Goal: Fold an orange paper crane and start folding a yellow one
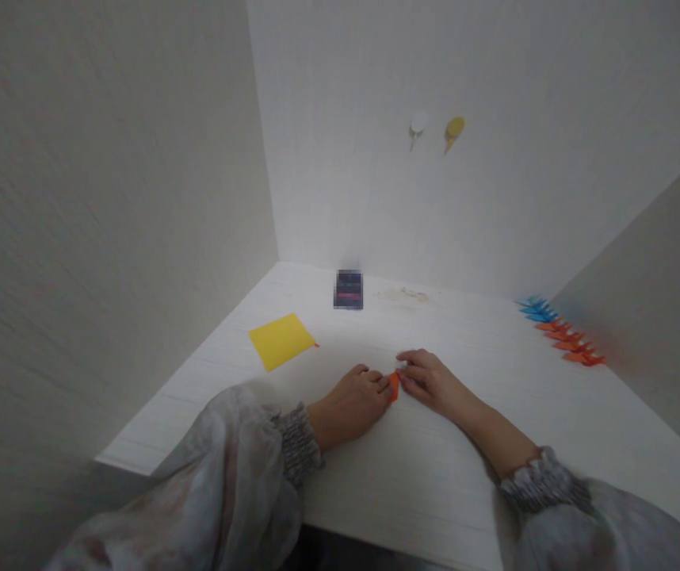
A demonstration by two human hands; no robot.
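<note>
A small folded piece of orange paper lies on the white table between my two hands. My left hand rests on the table with its fingers together, pressing on the paper's left side and covering part of it. From the right, my right hand holds the paper's upper right edge at its fingertips, the index finger reaching out beyond it. The exact fold is too small to make out. Left of my hands lies a flat sheet of yellow paper, with a tiny orange bit at its right corner.
A row of folded paper pieces, blue and orange, stands along the table's right side. A dark blurred object sits near the back wall. Two hooks, white and yellow, are on that wall. Side walls enclose the table.
</note>
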